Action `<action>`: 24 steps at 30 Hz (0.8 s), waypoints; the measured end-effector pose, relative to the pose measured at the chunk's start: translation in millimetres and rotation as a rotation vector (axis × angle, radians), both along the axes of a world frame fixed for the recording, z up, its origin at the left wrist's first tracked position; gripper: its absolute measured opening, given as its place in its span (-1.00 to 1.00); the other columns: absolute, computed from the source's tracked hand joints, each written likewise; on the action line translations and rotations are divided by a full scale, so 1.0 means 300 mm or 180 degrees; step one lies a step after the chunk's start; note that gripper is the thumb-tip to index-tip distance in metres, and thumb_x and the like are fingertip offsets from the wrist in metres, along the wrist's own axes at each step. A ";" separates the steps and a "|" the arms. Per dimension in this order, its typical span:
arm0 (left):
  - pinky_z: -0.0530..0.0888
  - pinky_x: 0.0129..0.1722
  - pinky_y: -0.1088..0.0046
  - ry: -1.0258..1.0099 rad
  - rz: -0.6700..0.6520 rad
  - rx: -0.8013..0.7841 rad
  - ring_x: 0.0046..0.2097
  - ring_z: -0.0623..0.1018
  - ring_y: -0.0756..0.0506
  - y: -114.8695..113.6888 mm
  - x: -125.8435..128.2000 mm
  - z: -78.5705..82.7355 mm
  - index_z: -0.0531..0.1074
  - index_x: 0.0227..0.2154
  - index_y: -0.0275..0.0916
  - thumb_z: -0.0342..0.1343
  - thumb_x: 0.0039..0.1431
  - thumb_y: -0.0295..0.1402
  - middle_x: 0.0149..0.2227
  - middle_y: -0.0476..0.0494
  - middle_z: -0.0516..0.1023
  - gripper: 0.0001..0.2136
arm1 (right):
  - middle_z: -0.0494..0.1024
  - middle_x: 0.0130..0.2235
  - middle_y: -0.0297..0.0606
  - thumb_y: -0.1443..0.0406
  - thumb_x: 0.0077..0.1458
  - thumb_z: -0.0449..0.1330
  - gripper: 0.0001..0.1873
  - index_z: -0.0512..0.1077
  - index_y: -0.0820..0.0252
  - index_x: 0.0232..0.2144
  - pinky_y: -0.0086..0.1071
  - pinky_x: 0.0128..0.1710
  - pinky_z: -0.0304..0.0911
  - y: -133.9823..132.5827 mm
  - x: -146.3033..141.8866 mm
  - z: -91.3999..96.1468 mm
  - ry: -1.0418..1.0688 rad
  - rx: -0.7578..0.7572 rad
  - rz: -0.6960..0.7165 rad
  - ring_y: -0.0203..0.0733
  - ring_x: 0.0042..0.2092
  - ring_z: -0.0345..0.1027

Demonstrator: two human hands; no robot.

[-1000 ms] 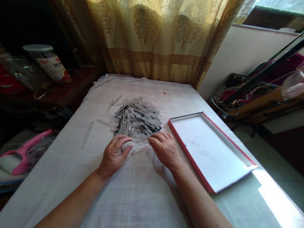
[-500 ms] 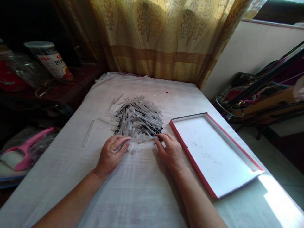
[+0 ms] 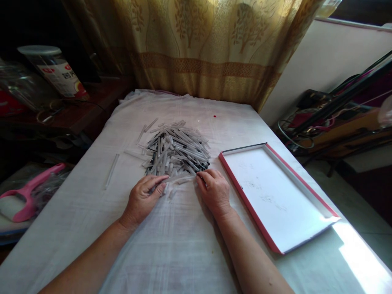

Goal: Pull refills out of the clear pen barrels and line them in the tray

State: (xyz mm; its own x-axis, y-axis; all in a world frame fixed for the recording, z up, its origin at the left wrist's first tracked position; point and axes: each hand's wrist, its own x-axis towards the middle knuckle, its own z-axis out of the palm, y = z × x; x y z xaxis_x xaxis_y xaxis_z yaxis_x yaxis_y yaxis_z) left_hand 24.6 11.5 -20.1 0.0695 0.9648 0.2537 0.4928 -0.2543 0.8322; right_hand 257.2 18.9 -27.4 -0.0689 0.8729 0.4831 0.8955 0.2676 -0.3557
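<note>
A heap of translucent plastic pen barrels (image 3: 183, 149), mixed with small black parts, lies in the middle of the cloth-covered table. At its near edge my left hand (image 3: 143, 200) is closed, thumb and fingers pinching one end of a clear pen barrel (image 3: 176, 177). My right hand (image 3: 214, 190) is closed too, its fingertips pressed together at the other end of that barrel. What exactly sits between the right fingertips is partly hidden. Short clear pieces (image 3: 172, 193) lie on the cloth between the hands.
Right of the heap lies a shallow red-edged box lid (image 3: 254, 216) with a white inside. One loose barrel (image 3: 112, 171) lies at the left. A red bit (image 3: 214, 116) and a white bit (image 3: 198, 121) are farther back. A pink-handled tool (image 3: 27, 196) stands off the table's left side.
My right hand has shifted slightly left, its fingertips closing in on the barrel's right end. My left hand stays pinched on the barrel. The camera view has shifted slightly.
</note>
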 end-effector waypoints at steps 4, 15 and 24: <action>0.51 -0.07 0.30 0.0029 0.0106 0.0050 -0.14 0.57 -0.16 0.000 0.000 -0.004 0.62 -0.19 -0.12 0.12 0.18 -0.21 -0.24 -0.13 0.62 -0.76 | 0.59 -0.25 -0.16 0.27 0.24 0.12 -0.81 0.54 0.14 -0.29 -0.28 -0.19 0.37 -0.023 0.033 0.036 0.0820 0.0387 -0.0150 -0.14 -0.21 0.48; 0.52 -0.09 0.32 0.0023 0.0057 0.0033 -0.18 0.57 -0.14 0.001 0.003 0.001 0.62 -0.20 -0.13 0.13 0.17 -0.21 -0.25 -0.15 0.62 -0.76 | 0.64 -0.33 -0.27 0.13 0.12 0.25 -0.76 0.41 0.18 -0.29 -0.45 -0.51 0.38 -0.042 0.079 0.092 0.4292 0.0346 -0.0598 -0.28 -0.45 0.52; 0.49 -0.13 0.39 0.0154 -0.0117 0.0263 -0.21 0.57 -0.11 0.003 0.000 -0.008 0.62 -0.20 -0.13 0.14 0.19 -0.24 -0.28 -0.12 0.62 -0.79 | 0.65 -0.34 -0.26 0.12 0.06 0.29 -0.73 0.41 0.18 -0.32 -0.49 -0.54 0.39 -0.040 0.059 0.094 0.4568 0.0173 -0.0550 -0.29 -0.47 0.53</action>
State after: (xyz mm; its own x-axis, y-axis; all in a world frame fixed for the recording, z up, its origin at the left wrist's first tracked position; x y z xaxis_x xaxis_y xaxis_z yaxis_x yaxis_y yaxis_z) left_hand 24.5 12.5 -22.4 0.1184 0.9373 0.3279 0.5209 -0.3397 0.7831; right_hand 274.8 6.8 0.9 0.5970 0.7986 0.0759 -0.1962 0.2371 -0.9515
